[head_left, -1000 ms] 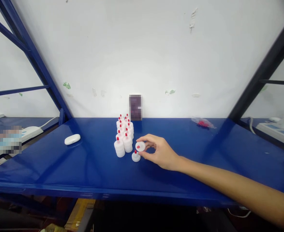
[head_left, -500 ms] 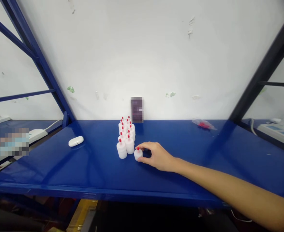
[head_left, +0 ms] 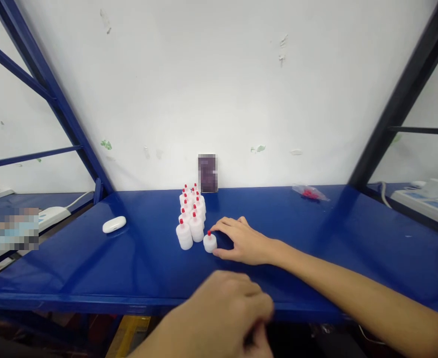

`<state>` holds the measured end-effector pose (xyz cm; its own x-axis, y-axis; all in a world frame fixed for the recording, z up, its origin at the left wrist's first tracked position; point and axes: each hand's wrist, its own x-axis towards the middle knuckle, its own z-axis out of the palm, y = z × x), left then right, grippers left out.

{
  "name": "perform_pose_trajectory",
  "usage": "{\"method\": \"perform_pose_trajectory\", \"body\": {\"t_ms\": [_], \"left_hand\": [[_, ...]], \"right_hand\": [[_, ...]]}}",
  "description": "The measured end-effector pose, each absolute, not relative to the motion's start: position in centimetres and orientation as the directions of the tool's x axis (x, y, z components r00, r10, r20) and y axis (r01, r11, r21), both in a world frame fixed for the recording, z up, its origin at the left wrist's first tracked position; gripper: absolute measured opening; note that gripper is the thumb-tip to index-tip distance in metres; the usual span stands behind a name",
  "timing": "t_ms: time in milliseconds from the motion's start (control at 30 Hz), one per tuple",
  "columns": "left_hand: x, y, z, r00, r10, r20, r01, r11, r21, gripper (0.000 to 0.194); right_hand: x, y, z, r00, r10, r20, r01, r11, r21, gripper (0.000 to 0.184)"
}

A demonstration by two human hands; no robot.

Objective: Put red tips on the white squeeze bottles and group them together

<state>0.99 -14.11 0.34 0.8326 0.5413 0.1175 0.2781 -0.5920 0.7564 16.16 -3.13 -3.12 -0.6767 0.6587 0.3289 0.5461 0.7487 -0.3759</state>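
Note:
A short, squat white bottle (head_left: 210, 243) with a red tip stands upright on the blue table. My right hand (head_left: 243, 241) is just to its right, fingers spread, with a fingertip near the red tip and the thumb by the lower right side. To the left of that bottle, taller white bottles (head_left: 185, 236) with red tips stand in two rows running back toward the wall. My left hand (head_left: 228, 311) is at the bottom centre, over the table's front edge. Its fingers are curled in and somewhat blurred; whatever they may hold is hidden.
A white rounded case (head_left: 114, 224) lies on the left of the blue table (head_left: 136, 268). A dark pixelated rectangle (head_left: 208, 174) leans on the wall behind the bottles. A clear bag with red pieces (head_left: 310, 193) lies at the back right. Blue and dark posts flank the table.
My left hand has come into view from below. My right hand has loosened around the squat bottle, its fingers more spread. The whole view has shifted slightly.

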Motion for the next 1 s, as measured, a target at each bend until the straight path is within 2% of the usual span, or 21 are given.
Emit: {"method": "perform_pose_trajectory", "body": {"t_ms": [33, 67, 133, 200, 300, 500, 667, 867, 1000], "left_hand": [[0.1, -13.3, 0.0, 0.768, 0.627, 0.130, 0.369, -0.599, 0.711, 0.025], [-0.8, -12.6, -0.5, 0.669, 0.725, 0.167, 0.505, -0.607, 0.614, 0.029], [-2.7, -11.4, -1.7, 0.473, 0.856, 0.208, 0.711, -0.511, 0.483, 0.036], [-4.2, -10.6, -3.0, 0.331, 0.908, 0.256, 0.803, -0.413, 0.430, 0.040], [-5.6, -10.1, -4.1, 0.237, 0.931, 0.276, 0.838, -0.340, 0.427, 0.042], [-5.9, -10.2, -3.7, 0.244, 0.941, 0.237, 0.760, -0.337, 0.555, 0.033], [-5.6, -10.3, -3.5, 0.250, 0.943, 0.218, 0.761, -0.331, 0.558, 0.022], [-5.8, -10.3, -3.9, 0.267, 0.935, 0.234, 0.763, -0.354, 0.542, 0.019], [-5.7, -10.8, -3.9, 0.354, 0.900, 0.255, 0.743, -0.436, 0.508, 0.018]], "right_hand": [[16.1, -3.2, -3.0, -0.667, 0.661, 0.344, 0.558, 0.749, -0.356, 0.032], [16.1, -3.3, -2.9, -0.654, 0.662, 0.366, 0.568, 0.749, -0.341, 0.026], [15.9, -3.5, -2.8, -0.629, 0.660, 0.410, 0.576, 0.751, -0.324, 0.019], [15.7, -3.7, -2.8, -0.622, 0.654, 0.430, 0.567, 0.755, -0.329, 0.025], [15.4, -3.7, -3.0, -0.642, 0.632, 0.434, 0.526, 0.775, -0.350, 0.031], [14.8, -3.5, -3.7, -0.661, 0.612, 0.435, 0.499, 0.791, -0.355, 0.023], [14.5, -3.6, -3.9, -0.637, 0.624, 0.453, 0.494, 0.781, -0.382, 0.025], [15.1, -3.9, -3.2, -0.532, 0.516, 0.672, 0.293, 0.856, -0.425, 0.021], [15.7, -4.8, -3.1, -0.576, 0.433, 0.694, 0.163, 0.892, -0.421, 0.026]]}}
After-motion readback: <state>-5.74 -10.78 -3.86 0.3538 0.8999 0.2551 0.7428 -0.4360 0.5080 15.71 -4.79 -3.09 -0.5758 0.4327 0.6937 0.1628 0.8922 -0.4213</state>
